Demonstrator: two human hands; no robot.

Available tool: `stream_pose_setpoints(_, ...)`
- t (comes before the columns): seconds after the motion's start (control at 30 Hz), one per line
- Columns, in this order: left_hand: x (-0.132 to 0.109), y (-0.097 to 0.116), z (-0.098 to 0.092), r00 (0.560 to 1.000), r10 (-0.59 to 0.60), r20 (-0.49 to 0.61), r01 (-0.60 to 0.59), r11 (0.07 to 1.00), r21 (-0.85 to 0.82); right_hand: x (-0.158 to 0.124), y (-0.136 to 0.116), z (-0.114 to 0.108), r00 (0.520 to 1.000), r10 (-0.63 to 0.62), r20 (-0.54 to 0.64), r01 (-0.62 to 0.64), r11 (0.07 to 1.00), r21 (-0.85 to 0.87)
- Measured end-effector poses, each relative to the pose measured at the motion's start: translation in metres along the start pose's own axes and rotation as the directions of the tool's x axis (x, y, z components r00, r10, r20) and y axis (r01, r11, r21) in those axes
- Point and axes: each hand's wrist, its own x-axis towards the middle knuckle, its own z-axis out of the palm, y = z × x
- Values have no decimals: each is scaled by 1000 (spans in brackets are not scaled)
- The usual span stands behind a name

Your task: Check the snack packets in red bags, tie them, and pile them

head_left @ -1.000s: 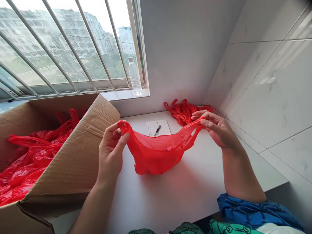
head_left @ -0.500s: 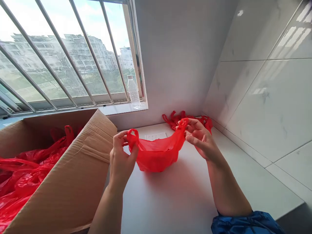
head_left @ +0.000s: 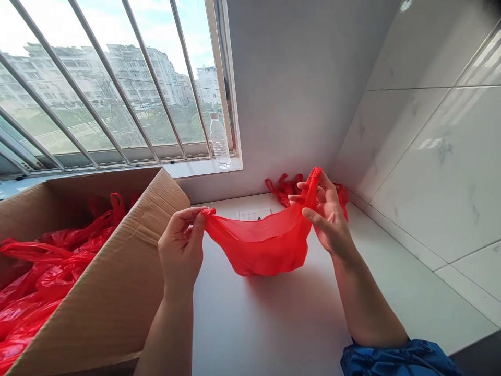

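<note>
A thin red plastic bag (head_left: pixel 270 248) hangs stretched between my two hands over the white tabletop (head_left: pixel 258 324). My left hand (head_left: pixel 183 240) pinches one handle at its end between thumb and fingers. On the other side, the second handle runs up over the fingers of my right hand (head_left: pixel 326 209), higher than the left one. That hand is curled about the handle, with its thumb a little apart. Behind it lies a pile of red plastic bags (head_left: pixel 284 189), partly hidden by my right hand and the bag.
At the left a cardboard box (head_left: pixel 117 271) holds many crumpled red bags (head_left: pixel 50 271). A clear plastic bottle (head_left: pixel 219 142) stands on the windowsill by the barred window. A white slip with print (head_left: pixel 253 214) lies at the table's back. Tiled wall (head_left: pixel 438 172) rises on the right.
My hands have moved apart, the left one leftward and the right one upward. The bag is pulled wider, and its left handle is now drawn tight. The view has shifted slightly.
</note>
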Motion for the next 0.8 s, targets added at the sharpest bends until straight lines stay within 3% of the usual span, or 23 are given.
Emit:
stream_pose_setpoints(0.1, -2, 3, -2, 999, -51, 19, 54, 977, -206, -4, -5, 5, 1000, -12, 21, 14, 998, -61)
stream_pose_setpoints(0.2, -2, 2, -4, 997, -78, 6, 77, 956, -283, -9, -9, 6, 999, -21, 45, 25, 995, -100)
stream_pose_setpoints(0.27, -1, -2, -5, 993, -107, 58, 118, 962, -247, -10, -9, 3, 993, 43, 111, -29, 992, -124)
stream_pose_setpoints(0.33, 0, -8, -7, 967, -127, 221, 150, 985, -91, -10, -7, -2, 963, 171, 208, -129, 971, -204)
stream_pose_setpoints(0.43, 2, -18, -16, 850, -197, 488, 28, 943, 330, -7, -6, -17, 869, 361, 338, -203, 884, -422)
stream_pose_setpoints(0.53, 2, -26, -34, 722, -361, 590, -124, 772, 623, -5, -11, -38, 807, 417, 418, -168, 841, -514)
stream_pose_setpoints(0.6, 2, -29, -49, 632, -439, 639, -176, 722, 669, -5, -17, -53, 775, 457, 436, -203, 833, -514)
stream_pose_setpoints(0.67, 2, -27, -60, 550, -469, 691, -222, 716, 662, -6, -23, -66, 712, 560, 424, -291, 785, -547)
stream_pose_setpoints(0.73, -2, -21, -62, 467, -478, 744, -273, 722, 635, -9, -26, -73, 631, 673, 386, -373, 700, -609)
stream_pose_setpoints(0.8, -12, -10, -56, 352, -466, 812, -320, 755, 572, -12, -26, -73, 586, 729, 353, -406, 642, -651)
